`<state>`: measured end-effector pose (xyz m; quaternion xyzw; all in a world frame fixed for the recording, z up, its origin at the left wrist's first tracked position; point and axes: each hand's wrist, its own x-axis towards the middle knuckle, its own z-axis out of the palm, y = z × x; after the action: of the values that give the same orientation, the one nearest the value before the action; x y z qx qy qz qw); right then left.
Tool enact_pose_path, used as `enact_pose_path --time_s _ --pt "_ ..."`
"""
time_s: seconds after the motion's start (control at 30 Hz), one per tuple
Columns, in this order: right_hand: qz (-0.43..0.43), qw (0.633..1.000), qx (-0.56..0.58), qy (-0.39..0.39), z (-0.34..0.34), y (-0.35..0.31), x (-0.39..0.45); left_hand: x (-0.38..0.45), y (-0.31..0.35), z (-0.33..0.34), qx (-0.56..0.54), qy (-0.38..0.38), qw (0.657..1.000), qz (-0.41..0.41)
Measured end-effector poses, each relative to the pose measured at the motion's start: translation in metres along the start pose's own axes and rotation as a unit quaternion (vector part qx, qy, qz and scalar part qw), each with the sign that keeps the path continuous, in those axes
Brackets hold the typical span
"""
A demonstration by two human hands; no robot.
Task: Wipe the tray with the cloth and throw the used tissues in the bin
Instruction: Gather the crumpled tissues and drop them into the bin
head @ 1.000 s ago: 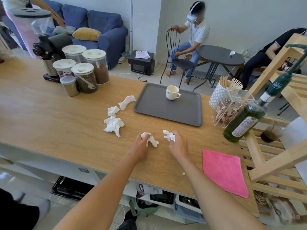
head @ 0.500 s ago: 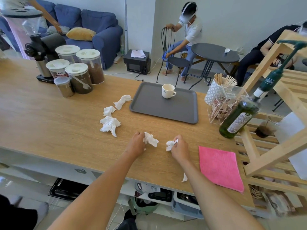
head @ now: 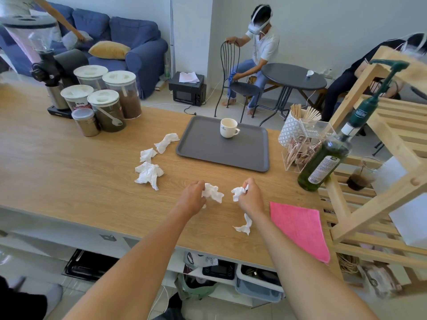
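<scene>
A grey tray [head: 208, 151] lies on the wooden counter with a white cup [head: 228, 128] on it. My left hand [head: 193, 196] grips a crumpled white tissue [head: 213, 192]. My right hand [head: 250, 197] grips another crumpled tissue [head: 238, 192]. A small tissue [head: 243, 226] lies on the counter beside my right wrist. Three more used tissues lie left of the tray: one [head: 166, 142] near its corner, one [head: 147, 155] below that, and the largest [head: 149, 173] nearest me. A pink cloth [head: 299, 229] lies flat at the counter's right front. No bin is recognisable.
Lidded jars [head: 108, 105] and a coffee grinder [head: 44, 63] stand at the back left. A holder of wooden stirrers [head: 300, 128], a green pump bottle [head: 323, 162] and a wooden rack [head: 381, 158] crowd the right. Two people sit beyond the counter.
Both hands have closed on their tissues and drawn them slightly toward me. A small tissue has come into view beside my right wrist.
</scene>
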<state>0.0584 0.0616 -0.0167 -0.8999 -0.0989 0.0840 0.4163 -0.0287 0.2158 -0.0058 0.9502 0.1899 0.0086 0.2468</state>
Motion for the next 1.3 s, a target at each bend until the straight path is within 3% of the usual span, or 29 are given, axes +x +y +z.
enact_pose_path --time_s 0.33,0.5,0.63,0.77,0.97,1.3 --pt "0.021 0.995 -0.096 0.028 -0.056 0.032 -0.028 0.009 0.052 -0.005 0.029 -0.055 0.996 0.068" --pt "0.09 0.981 -0.147 0.09 -0.106 0.056 -0.067 0.007 0.102 0.007 0.015 -0.11 0.982 0.151" --pt "0.094 0.974 -0.172 0.113 -0.135 0.076 -0.095 -0.002 0.137 0.014 0.013 -0.136 0.972 0.189" --pt "0.163 0.953 -0.194 0.163 -0.161 0.099 -0.138 -0.022 0.178 0.035 0.009 -0.194 0.951 0.24" --pt "0.255 0.924 -0.198 0.207 -0.193 0.134 -0.193 -0.06 0.225 0.069 0.018 -0.219 0.919 0.327" --pt "0.348 0.882 -0.156 0.277 -0.214 0.198 -0.284 -0.124 0.288 0.138 0.083 -0.295 0.859 0.411"
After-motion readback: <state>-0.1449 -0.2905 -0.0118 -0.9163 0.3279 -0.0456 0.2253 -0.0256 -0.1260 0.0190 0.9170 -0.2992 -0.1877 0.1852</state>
